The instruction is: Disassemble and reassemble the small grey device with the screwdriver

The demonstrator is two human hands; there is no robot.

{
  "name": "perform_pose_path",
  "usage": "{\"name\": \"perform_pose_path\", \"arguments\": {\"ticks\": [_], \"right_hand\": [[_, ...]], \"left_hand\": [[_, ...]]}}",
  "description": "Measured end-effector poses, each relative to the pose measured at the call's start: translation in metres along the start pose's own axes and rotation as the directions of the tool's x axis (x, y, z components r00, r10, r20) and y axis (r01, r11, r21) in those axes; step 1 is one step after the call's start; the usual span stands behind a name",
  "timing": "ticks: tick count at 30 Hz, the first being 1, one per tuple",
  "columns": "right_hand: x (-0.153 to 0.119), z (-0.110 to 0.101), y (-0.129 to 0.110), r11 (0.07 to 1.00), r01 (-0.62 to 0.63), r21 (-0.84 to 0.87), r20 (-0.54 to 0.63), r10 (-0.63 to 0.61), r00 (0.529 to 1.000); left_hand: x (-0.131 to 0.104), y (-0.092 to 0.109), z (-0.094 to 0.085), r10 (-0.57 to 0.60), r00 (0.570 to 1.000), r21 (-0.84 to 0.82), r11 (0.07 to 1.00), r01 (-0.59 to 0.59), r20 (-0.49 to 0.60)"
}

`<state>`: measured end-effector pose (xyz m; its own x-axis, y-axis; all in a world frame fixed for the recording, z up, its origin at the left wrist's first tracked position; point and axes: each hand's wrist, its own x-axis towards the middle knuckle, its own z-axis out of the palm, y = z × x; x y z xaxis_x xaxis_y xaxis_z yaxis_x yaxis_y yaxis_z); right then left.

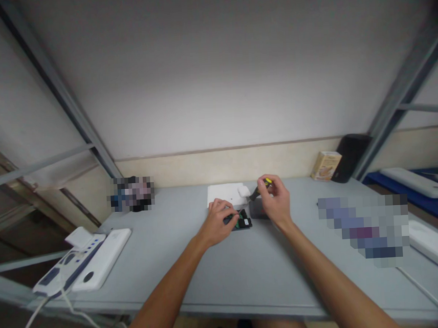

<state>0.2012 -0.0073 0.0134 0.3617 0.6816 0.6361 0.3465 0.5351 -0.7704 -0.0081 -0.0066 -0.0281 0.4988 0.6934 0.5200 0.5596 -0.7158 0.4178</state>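
A screwdriver (257, 191) with a black and yellow handle is gripped in my right hand (277, 202). Its shaft points down and left toward a small black device with a green circuit board (244, 222) on the table. My left hand (217, 223) has its fingers curled over the left part of that device, steadying it and hiding some of it. Whether the screwdriver tip touches the board I cannot tell. Behind the device lies a white flat sheet or box (220, 194), with a small white object (243, 191) at its right edge. A dark grey box-like object (257, 210) sits between the device and my right hand.
On the grey table (154, 265), a white power strip (70, 262) with a cable and a white flat unit (102, 260) lie at left. A yellow carton (325, 166) and a black speaker-like object (351, 157) stand back right. Blurred-out items flank both sides.
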Motion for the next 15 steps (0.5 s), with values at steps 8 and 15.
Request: {"name": "perform_pose_path", "arguments": {"ticks": [8,15], "right_hand": [[0.0,-0.0005,0.0008,1.0,0.013,-0.024,-0.006,-0.013,1.0],[-0.0002,0.0003,-0.0003,0.999,0.025,-0.035,0.003,-0.024,1.0]], "left_hand": [[-0.0002,-0.0018,0.0018,0.012,1.0,0.011,1.0,-0.012,-0.013],[0.0,-0.0056,0.0034,-0.002,1.0,0.006,1.0,0.002,-0.019]]}}
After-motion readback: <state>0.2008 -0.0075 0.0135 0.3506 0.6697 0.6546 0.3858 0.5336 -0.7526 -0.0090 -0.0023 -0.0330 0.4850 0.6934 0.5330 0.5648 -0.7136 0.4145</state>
